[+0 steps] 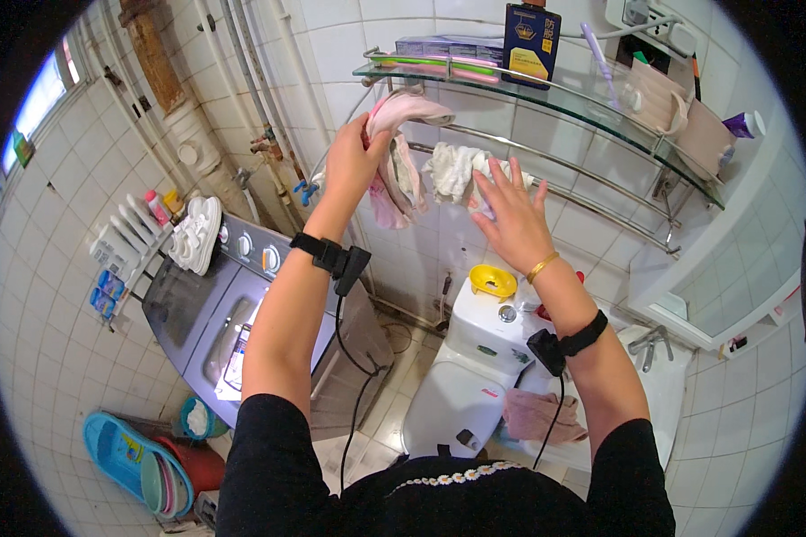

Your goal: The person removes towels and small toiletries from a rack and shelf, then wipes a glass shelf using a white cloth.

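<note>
My left hand (356,161) is closed around a pink and white towel (405,109), whose upper part flops over to the right below the glass shelf. Its lower folds (398,192) hang down beside the metal towel rail (591,203). Bunched over the same rail is a white cloth (455,172). Over the right end of that cloth lies my right hand (518,215), its fingers spread and not wrapped around anything. Whether its fingertips press on the cloth I cannot tell.
Above the rails runs a glass shelf (582,106) with boxes, a toothbrush and cups. Below stands a toilet (452,407) with a yellow dish (493,281) on its tank. A washing machine (242,295) is at left, a sink (667,385) at right. Basins (116,447) stand lower left.
</note>
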The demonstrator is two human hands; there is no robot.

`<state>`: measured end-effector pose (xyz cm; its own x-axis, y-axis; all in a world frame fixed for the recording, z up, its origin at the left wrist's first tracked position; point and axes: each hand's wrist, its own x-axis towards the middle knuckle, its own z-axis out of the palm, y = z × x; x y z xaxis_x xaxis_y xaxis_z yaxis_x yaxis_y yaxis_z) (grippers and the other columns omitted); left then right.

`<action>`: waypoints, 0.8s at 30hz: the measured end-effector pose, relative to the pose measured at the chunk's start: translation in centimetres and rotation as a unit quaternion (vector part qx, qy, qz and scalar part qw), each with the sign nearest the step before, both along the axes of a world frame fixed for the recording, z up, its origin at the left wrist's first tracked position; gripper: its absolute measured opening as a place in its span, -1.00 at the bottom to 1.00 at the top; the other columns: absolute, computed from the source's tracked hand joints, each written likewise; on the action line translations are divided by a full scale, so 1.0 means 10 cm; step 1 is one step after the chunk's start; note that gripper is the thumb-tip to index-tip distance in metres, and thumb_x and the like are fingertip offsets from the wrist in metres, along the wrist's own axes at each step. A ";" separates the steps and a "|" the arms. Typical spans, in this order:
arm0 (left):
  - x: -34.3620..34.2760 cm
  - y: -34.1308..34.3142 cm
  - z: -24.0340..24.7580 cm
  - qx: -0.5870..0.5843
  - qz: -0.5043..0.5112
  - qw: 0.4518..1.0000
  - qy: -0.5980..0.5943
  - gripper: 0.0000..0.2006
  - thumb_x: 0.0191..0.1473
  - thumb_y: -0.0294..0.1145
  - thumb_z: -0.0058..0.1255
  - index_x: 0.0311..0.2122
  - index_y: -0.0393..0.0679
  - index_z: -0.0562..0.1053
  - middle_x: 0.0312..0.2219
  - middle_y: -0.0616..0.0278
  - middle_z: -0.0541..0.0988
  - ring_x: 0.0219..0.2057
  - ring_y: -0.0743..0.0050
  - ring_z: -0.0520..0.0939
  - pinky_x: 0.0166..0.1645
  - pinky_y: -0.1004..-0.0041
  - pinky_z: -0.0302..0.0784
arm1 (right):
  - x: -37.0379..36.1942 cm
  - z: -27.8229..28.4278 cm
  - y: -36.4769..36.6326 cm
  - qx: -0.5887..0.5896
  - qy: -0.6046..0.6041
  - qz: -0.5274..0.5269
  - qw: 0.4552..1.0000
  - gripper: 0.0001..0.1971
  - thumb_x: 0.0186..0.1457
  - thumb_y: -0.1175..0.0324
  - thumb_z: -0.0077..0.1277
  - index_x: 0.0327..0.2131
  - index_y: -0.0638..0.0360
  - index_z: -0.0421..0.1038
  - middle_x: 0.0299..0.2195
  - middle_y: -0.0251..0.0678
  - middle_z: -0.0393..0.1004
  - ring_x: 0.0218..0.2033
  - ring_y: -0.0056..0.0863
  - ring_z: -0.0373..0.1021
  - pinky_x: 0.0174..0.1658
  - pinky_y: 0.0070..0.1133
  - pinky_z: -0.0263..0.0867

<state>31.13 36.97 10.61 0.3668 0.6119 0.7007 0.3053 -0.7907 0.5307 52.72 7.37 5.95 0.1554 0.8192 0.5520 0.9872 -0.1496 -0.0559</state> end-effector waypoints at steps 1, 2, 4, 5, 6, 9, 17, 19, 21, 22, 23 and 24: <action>-0.08 -0.01 -0.04 -0.002 0.005 1.000 -0.008 -0.37 0.47 -0.10 0.44 0.47 -0.26 0.64 0.09 -0.15 0.85 0.02 -0.02 0.86 0.17 0.12 0.75 | -0.01 0.00 0.01 -0.002 0.002 -0.003 1.000 -0.22 0.55 0.00 0.29 0.71 -0.26 0.29 0.83 -0.25 0.09 0.86 0.03 -0.11 0.65 0.63 -0.17; -0.16 -0.02 -0.08 -0.003 0.007 1.000 -0.012 -0.37 0.47 -0.10 0.45 0.48 -0.25 0.63 0.10 -0.14 0.84 0.02 0.00 0.85 0.18 0.13 0.75 | -0.01 0.00 0.03 -0.003 0.003 -0.002 1.000 -0.22 0.55 0.00 0.29 0.71 -0.26 0.29 0.83 -0.25 0.09 0.86 0.03 -0.11 0.65 0.63 -0.17; -0.30 -0.11 -0.15 -0.002 0.022 0.999 -0.031 -0.37 0.48 -0.12 0.46 0.49 -0.25 0.63 0.11 -0.12 0.84 0.01 0.05 0.85 0.18 0.16 0.76 | -0.03 -0.04 0.01 0.003 0.003 0.000 1.000 -0.21 0.55 0.02 0.30 0.72 -0.27 0.28 0.84 -0.26 0.07 0.87 0.03 -0.12 0.66 0.61 -0.20; -0.34 -0.18 -0.20 -0.011 0.024 0.999 -0.040 -0.38 0.48 -0.14 0.46 0.49 -0.24 0.63 0.09 -0.08 0.85 -0.03 0.13 0.84 0.15 0.19 0.76 | -0.03 -0.06 0.00 0.000 0.005 -0.002 1.000 -0.21 0.55 0.02 0.30 0.72 -0.27 0.28 0.84 -0.26 0.07 0.87 0.03 -0.12 0.66 0.61 -0.20; -0.44 -0.29 -0.18 -0.019 0.029 0.998 -0.050 -0.38 0.49 -0.17 0.46 0.50 -0.24 0.62 0.06 -0.03 0.85 -0.07 0.20 0.82 0.12 0.23 0.76 | -0.07 -0.04 -0.04 0.008 0.006 0.008 1.000 -0.21 0.55 0.03 0.29 0.73 -0.27 0.27 0.85 -0.26 0.06 0.87 0.03 -0.13 0.67 0.61 -0.22; -0.58 -0.57 -0.28 -0.061 0.002 0.994 -0.096 -0.37 0.46 -0.21 0.50 0.50 -0.24 0.62 -0.05 0.10 0.78 -0.17 0.33 0.72 0.01 0.30 0.70 | -0.12 -0.06 -0.27 0.010 0.020 0.015 1.000 -0.18 0.55 0.05 0.29 0.75 -0.26 0.24 0.85 -0.28 0.04 0.87 0.02 -0.15 0.68 0.59 -0.25; -0.71 -1.70 -0.64 -0.019 -0.099 0.990 -0.101 -0.39 0.43 -0.40 0.51 0.52 -0.22 0.62 -0.16 0.28 0.62 -0.27 0.52 0.60 -0.12 0.43 0.62 | -0.10 -0.39 -1.42 0.021 0.080 0.040 0.996 -0.10 0.57 0.08 0.30 0.81 -0.21 0.09 0.84 -0.20 0.06 0.87 0.05 -0.14 0.71 0.54 -0.25; -0.62 -2.12 -0.77 -0.014 -0.137 0.988 -0.072 -0.37 0.41 -0.44 0.51 0.52 -0.24 0.61 -0.14 0.27 0.63 -0.26 0.51 0.62 -0.12 0.43 0.63 | -0.04 -0.58 -1.84 0.012 0.104 0.027 0.994 -0.05 0.56 0.04 0.32 0.82 -0.16 0.05 0.83 -0.16 0.11 0.86 0.08 -0.10 0.72 0.50 -0.23; -0.51 -2.53 -0.90 -0.011 -0.163 0.986 -0.035 -0.36 0.39 -0.47 0.51 0.52 -0.24 0.60 -0.14 0.25 0.63 -0.26 0.49 0.62 -0.12 0.43 0.63 | 0.04 -0.78 -2.29 0.014 0.173 0.048 0.984 0.02 0.53 -0.03 0.36 0.82 -0.07 0.02 0.82 -0.14 0.12 0.84 0.12 -0.04 0.71 0.52 -0.26; -0.45 -2.73 -0.97 -0.009 -0.173 0.985 -0.019 -0.35 0.38 -0.47 0.52 0.53 -0.24 0.60 -0.14 0.24 0.63 -0.27 0.47 0.62 -0.12 0.42 0.63 | 0.07 -0.85 -2.53 -0.011 0.203 0.023 0.979 0.17 0.42 -0.02 0.49 0.83 0.02 -0.05 0.78 -0.06 0.21 0.83 0.14 0.00 0.76 0.30 -0.10; -0.36 -2.91 -1.06 0.021 -0.203 0.979 0.009 -0.32 0.36 -0.49 0.52 0.54 -0.24 0.59 -0.14 0.20 0.63 -0.26 0.42 0.64 -0.12 0.40 0.64 | 0.11 -0.96 -2.77 -0.015 0.207 0.010 0.978 0.17 0.42 -0.02 0.49 0.83 0.02 -0.05 0.78 -0.06 0.21 0.83 0.14 0.00 0.76 0.30 -0.10; -0.27 -3.11 -1.12 0.055 -0.230 0.971 0.035 -0.29 0.33 -0.50 0.53 0.55 -0.24 0.58 -0.14 0.17 0.63 -0.26 0.36 0.65 -0.12 0.38 0.65 | 0.15 -1.07 -3.01 0.015 0.281 0.037 0.959 0.25 0.36 0.01 0.56 0.84 0.03 -0.10 0.76 -0.03 0.25 0.82 0.13 0.04 0.75 0.15 0.02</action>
